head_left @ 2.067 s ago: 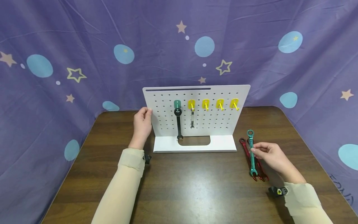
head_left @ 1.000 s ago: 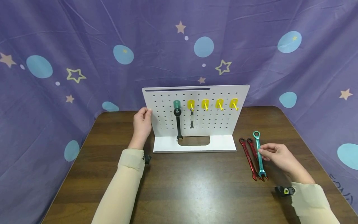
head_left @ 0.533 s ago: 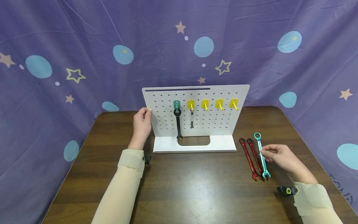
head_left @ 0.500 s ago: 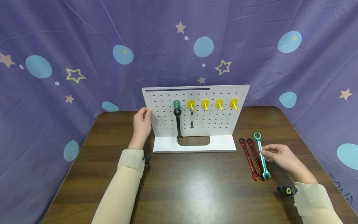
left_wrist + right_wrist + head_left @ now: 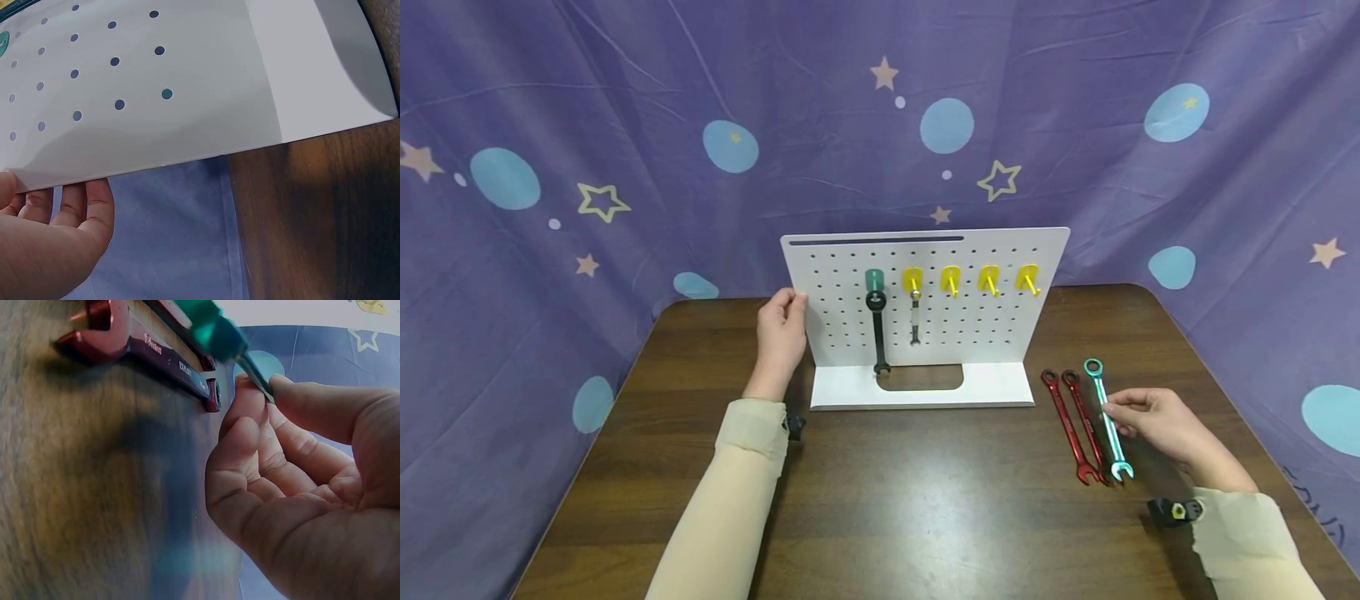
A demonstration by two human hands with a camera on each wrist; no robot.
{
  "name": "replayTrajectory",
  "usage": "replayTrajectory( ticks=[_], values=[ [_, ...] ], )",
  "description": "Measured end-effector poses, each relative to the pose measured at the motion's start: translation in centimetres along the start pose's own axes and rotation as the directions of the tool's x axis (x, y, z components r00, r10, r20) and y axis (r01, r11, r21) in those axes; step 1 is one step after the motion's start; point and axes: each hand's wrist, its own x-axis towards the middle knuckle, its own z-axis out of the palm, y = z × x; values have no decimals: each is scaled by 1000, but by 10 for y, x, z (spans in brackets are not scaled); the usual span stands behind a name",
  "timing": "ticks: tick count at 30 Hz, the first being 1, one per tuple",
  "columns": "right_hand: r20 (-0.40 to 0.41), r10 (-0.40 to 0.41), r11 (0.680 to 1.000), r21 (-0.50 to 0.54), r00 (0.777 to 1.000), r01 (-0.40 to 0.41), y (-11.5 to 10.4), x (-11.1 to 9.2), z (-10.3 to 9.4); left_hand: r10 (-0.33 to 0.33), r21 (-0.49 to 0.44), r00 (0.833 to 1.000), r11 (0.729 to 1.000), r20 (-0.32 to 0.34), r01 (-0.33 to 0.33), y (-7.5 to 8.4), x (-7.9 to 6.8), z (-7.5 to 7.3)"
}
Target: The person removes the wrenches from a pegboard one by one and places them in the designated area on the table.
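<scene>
My right hand (image 5: 1161, 427) pinches a shiny green combination wrench (image 5: 1107, 417) between thumb and fingertips, ring end pointing away from me. In the right wrist view the wrench (image 5: 219, 337) hangs above the tabletop. Left of it on the table lie two red wrenches, an outer one (image 5: 1070, 429) and an inner one (image 5: 1085, 417), side by side. At the left edge of a white pegboard stand (image 5: 842, 258), my left hand (image 5: 781, 333) grips the panel, fingers behind it in the left wrist view. A black wrench (image 5: 880, 337) and a small silver wrench (image 5: 915, 318) hang on the board.
The black wrench hangs from a green hook (image 5: 875, 279), the silver one from a yellow hook (image 5: 913, 277). Three more yellow hooks, the middle one (image 5: 989, 277) among them, bear nothing. Behind the brown wooden table (image 5: 887, 500) hangs a purple patterned curtain (image 5: 850, 125).
My right hand has shifted the green wrench rightward, from over the red wrenches to their right side, and slightly toward me. The left hand and the board have stayed put.
</scene>
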Motion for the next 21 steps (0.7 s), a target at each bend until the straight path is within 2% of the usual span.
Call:
replayTrajectory(
  ticks=[6,21],
  values=[
    [13,12,999,-30,1000,-12,1,0,-1,21,8,1000,1000,2,-21,-1,0,0],
    [12,20,998,-60,1000,-19,3,2,-6,18,13,1000,1000,-4,-18,-4,1,1]
  ],
)
